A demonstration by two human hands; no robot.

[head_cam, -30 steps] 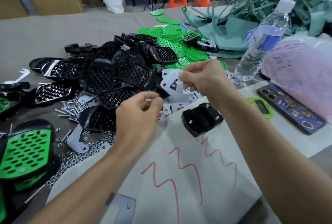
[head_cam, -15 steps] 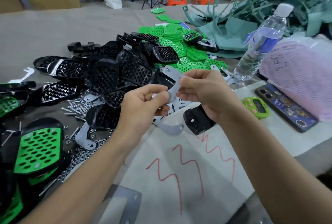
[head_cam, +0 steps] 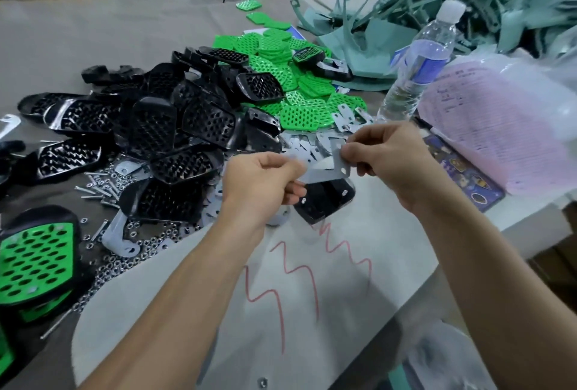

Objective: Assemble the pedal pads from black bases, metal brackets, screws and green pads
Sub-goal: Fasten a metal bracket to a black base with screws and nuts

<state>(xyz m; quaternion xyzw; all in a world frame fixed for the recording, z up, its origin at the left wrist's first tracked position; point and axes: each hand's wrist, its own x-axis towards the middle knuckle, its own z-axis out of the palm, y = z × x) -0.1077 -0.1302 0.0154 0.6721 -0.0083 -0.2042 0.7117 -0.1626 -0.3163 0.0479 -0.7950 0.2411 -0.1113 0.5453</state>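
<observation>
**Two-handed pinch: left hand and right hand hold one metal bracket over a black base**

Both hands meet above the middle of the table, towards its near edge. The fingers of each are curled, and thumb and forefinger pinch opposite ends of the flat grey metal bracket. It is held clear of the surface, slightly blurred. Directly beneath it the black base lies on a white sheet marked with a red zigzag, two holes showing along its upper side.

Just beyond the hands lies a scatter of loose brackets. A heap of black bases fills the left middle of the table, with a pile of green pads behind it towards the far edge. Screws and nuts are strewn left of the white sheet. An assembled pedal pad, green on black, sits at the left edge.

To the right stand a water bottle and, nearer the right edge, a phone beside pink papers.
</observation>
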